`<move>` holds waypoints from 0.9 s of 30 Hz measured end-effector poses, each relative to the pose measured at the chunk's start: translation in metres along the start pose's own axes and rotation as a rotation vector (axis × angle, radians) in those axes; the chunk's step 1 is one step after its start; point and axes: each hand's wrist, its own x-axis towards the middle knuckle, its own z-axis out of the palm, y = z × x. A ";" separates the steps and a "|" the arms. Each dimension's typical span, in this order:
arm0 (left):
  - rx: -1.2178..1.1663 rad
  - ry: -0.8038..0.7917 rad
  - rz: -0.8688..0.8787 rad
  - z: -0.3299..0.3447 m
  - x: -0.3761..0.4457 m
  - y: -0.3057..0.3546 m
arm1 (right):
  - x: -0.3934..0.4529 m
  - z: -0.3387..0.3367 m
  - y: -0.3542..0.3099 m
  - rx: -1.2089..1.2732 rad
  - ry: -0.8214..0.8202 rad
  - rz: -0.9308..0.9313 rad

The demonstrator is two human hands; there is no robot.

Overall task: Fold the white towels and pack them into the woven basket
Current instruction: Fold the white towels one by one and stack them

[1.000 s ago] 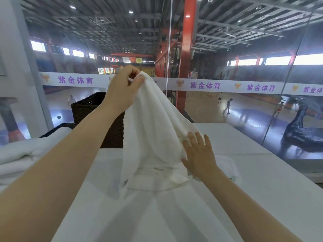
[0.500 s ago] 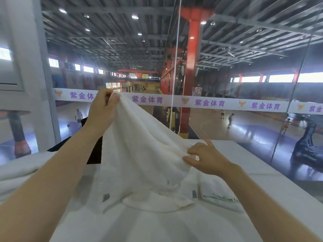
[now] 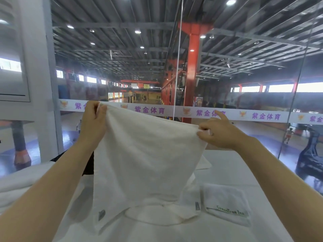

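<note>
head view:
L hand (image 3: 93, 123): pinches top-left corner of white towel (image 3: 148, 158)
R hand (image 3: 218, 133): pinches top-right corner, index finger sticking out
towel: held up spread, lower end bunched on table (image 3: 244, 165)
basket (image 3: 88, 165): mostly hidden behind towel
risk: light R pinch may slip, corner drops, fold goes crooked

We see two forearms entering from the bottom edge, both bare up to where they leave view; no sleeve, cuff or glove on either. Left hand (image 3: 92, 123) and right hand (image 3: 219, 133) carry no ring, watch or band on the sides that show. Right fingernails look short and unpainted; left nails are hidden.
</note>
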 end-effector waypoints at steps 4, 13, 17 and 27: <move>-0.037 0.090 0.041 -0.006 0.003 0.005 | 0.004 -0.016 -0.004 -0.169 0.305 0.082; 0.027 0.120 0.144 -0.018 0.018 0.027 | 0.019 -0.044 -0.012 0.328 0.539 0.170; 0.079 -0.019 0.069 -0.019 0.026 0.020 | 0.012 -0.057 -0.005 0.449 0.648 0.154; 0.049 0.000 0.045 -0.019 0.021 0.016 | 0.001 -0.061 0.009 0.675 0.131 0.164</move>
